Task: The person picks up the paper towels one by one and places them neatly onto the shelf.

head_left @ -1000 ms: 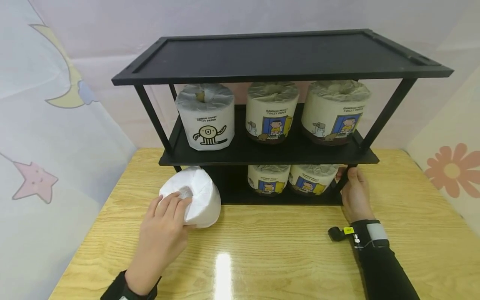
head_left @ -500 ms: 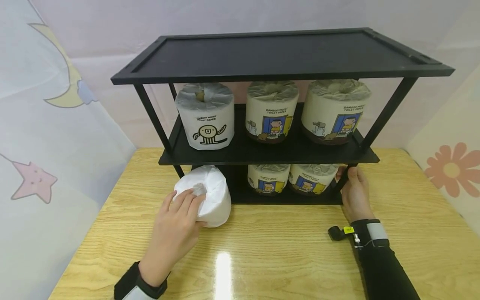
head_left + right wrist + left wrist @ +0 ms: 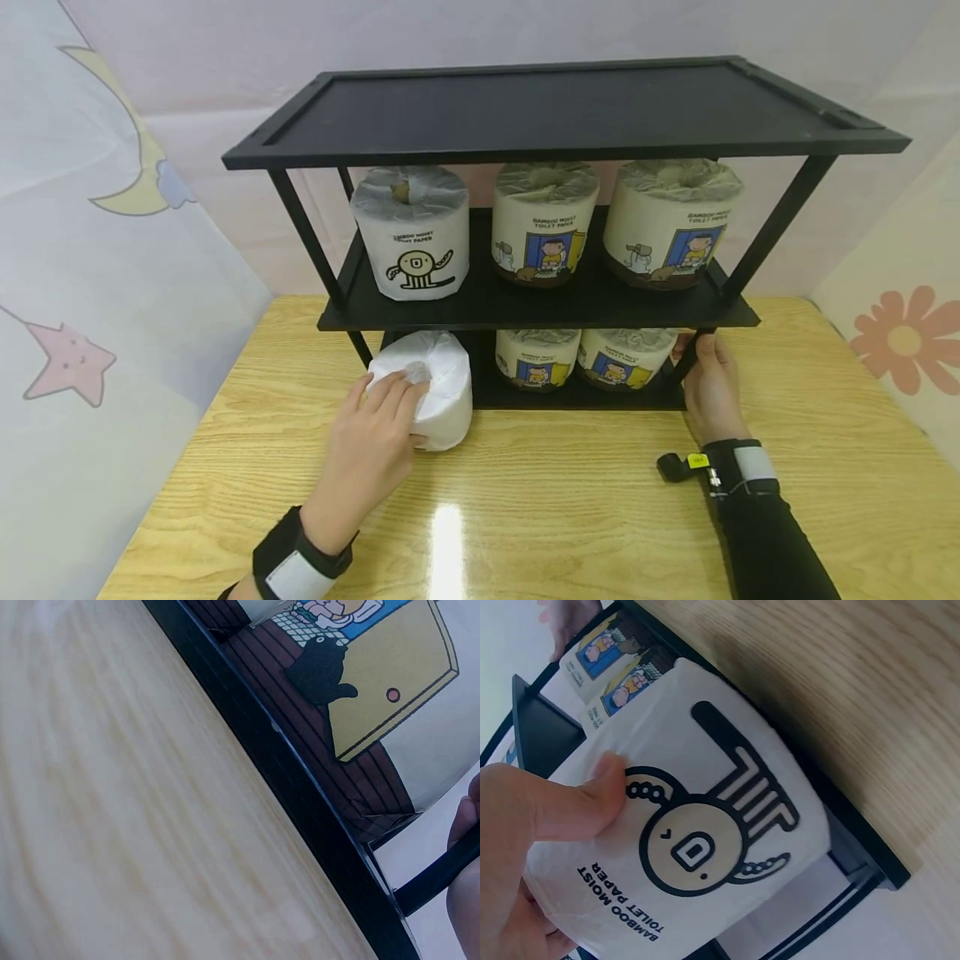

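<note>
My left hand [image 3: 375, 442] grips a white wrapped toilet paper roll [image 3: 453, 408] at the front left of the black rack's lower shelf [image 3: 585, 400]. Its fingers reach into the core hole from above. In the left wrist view the thumb presses the side of the same roll [image 3: 697, 847], which bears a cartoon figure. Over on the right, my right hand [image 3: 712, 387] holds the rack's lower front post [image 3: 688, 360]. The right wrist view catches part of that hand [image 3: 465, 904] around the post [image 3: 439, 871]. Two cream toilet paper rolls [image 3: 536, 367] stand on the lower shelf.
The rack's top board [image 3: 540, 112] overhangs both shelves. On the middle shelf [image 3: 525, 312] stand a white roll [image 3: 420, 250] at left and two cream rolls [image 3: 543, 229] beside it. A wooden table [image 3: 562, 500] lies under everything, with a patterned cloth wall [image 3: 187, 275] behind.
My left hand has carried the white roll rightward, from left of the rack to the left end of the lower shelf. The right hand has stayed at the post.
</note>
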Demonstrator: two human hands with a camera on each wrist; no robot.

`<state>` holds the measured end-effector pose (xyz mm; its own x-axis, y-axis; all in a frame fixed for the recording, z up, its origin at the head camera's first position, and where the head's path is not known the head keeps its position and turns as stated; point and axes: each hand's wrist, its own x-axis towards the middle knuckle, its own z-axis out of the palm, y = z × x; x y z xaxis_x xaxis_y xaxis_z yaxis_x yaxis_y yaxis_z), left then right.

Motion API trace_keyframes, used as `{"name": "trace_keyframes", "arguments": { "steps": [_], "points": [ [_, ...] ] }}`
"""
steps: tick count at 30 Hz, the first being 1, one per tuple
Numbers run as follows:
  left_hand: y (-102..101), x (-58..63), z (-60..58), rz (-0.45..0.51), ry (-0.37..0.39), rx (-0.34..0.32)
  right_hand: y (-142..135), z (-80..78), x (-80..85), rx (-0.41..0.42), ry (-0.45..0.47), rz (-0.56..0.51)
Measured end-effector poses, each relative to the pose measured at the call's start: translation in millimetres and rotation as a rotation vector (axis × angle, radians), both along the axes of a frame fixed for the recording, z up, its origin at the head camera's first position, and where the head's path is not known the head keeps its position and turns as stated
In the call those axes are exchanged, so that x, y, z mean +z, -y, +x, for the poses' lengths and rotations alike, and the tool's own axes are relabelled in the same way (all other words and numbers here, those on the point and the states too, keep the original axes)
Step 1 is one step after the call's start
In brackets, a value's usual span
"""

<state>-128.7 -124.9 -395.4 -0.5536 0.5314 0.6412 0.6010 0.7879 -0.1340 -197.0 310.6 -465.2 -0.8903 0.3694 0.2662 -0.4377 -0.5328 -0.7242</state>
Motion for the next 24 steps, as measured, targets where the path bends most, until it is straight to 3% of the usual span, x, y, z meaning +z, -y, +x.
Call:
{"name": "trace_keyframes", "arguments": {
  "steps": [19, 24],
  "points": [
    [-10, -4.9, -6.3, -0.009, 0.031, 0.027, -1, 1.3, 2.5, -0.003, 0.032, 0.057],
    [-11, -3.3, -7.7, -0.016, 0.080, 0.037, -1, 1.8, 2.7, 0.000, 0.040, 0.047]
  ]
}}
